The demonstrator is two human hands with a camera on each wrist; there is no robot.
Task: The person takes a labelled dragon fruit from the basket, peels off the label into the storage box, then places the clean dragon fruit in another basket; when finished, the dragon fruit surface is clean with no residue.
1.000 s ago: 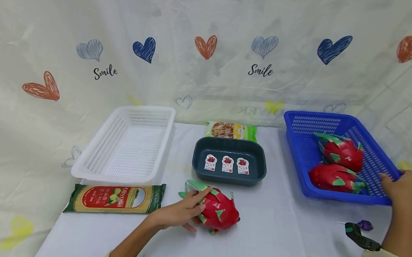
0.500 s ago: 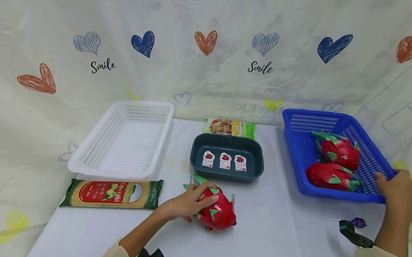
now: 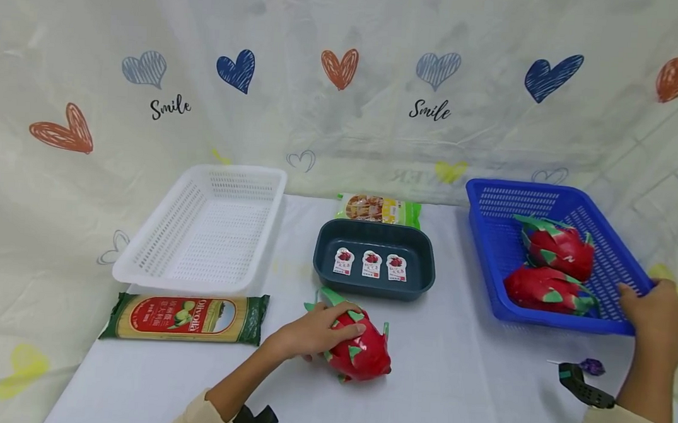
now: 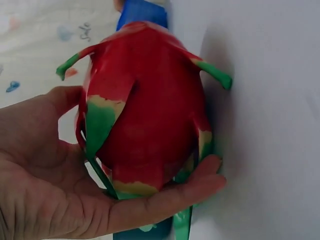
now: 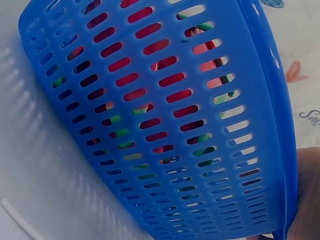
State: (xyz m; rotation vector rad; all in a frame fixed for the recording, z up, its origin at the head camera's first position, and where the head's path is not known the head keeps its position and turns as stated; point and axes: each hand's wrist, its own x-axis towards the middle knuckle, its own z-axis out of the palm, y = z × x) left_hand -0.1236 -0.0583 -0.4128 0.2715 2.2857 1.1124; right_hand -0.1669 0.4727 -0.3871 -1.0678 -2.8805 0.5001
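Note:
A red dragon fruit (image 3: 362,352) with green-tipped scales lies on the white table, in front of the dark tray. My left hand (image 3: 313,331) grips its left end. In the left wrist view the fingers of the left hand (image 4: 65,200) curl under the dragon fruit (image 4: 155,95), with the thumb along its other side. At the right, my right hand (image 3: 660,312) holds the front right corner of a blue perforated basket (image 3: 561,323). Two more dragon fruits (image 3: 548,290) lie inside it. The right wrist view is mostly filled by the basket wall (image 5: 250,65).
A white perforated basket (image 3: 264,233) stands at the back left, behind a pack of spaghetti (image 3: 183,318). The dark tray (image 3: 372,287) holds three fruit stickers (image 3: 371,264). Behind it lies a green food packet (image 3: 380,210). A purple-wrapped lollipop (image 3: 591,367) lies before the blue basket.
My left hand has gone from resting loosely against the dragon fruit to gripping it, its thumb now over the top. The right hand stays on the basket; the head view has shifted slightly.

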